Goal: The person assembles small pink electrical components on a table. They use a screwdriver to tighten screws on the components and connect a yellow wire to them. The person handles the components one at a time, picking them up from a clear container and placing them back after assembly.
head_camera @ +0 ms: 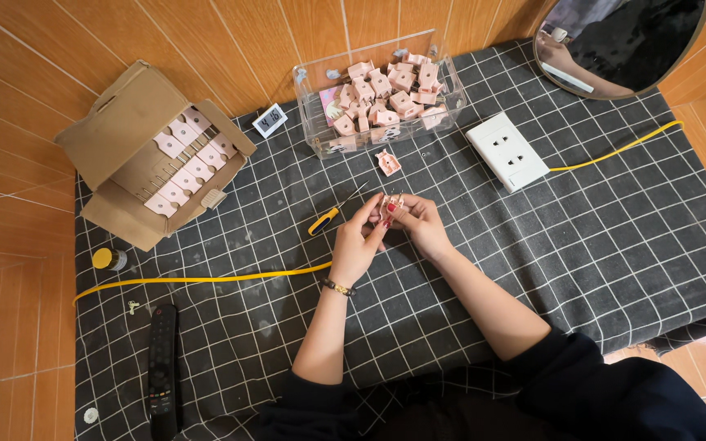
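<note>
Dark checked cloth [533, 245] over orange tiled floor; all places below given rel. to the cloth.

1. Small pink plug part [391, 206], w/ metal prongs showing. Held just above cloth centre, between both hands. Left hand [355, 245]: thumb + fingertips pinched on its left side. Right hand [422, 224]: fingers curled round its right side, nails red. Exact fit of pieces too small to tell.
2. Loose pink part [387, 162], lying on cloth just beyond the hands, apart from them.
3. Screwdriver [330, 216], yellow/black handle, on cloth just left of the left hand, untouched.
4. Clear plastic bin [314, 122], far edge of cloth, holding a heap of like pink parts, roughly half full.
5. Cardboard box [116, 139], far-left corner, flaps open, pink parts set in neat rows inside.
6. White socket block [507, 151], far right-centre, w/ yellow cable [206, 278] running across the cloth.
7. Small digital clock [270, 120], between box and bin.
8. Black remote [163, 367], near-left edge; small yellow-capped jar [109, 259] beyond it.
9. Round mirror [623, 45], off far-right corner.

Progress, as judged: one piece in hand, many in bin, rows in box; which lot is finished can't be told.
</note>
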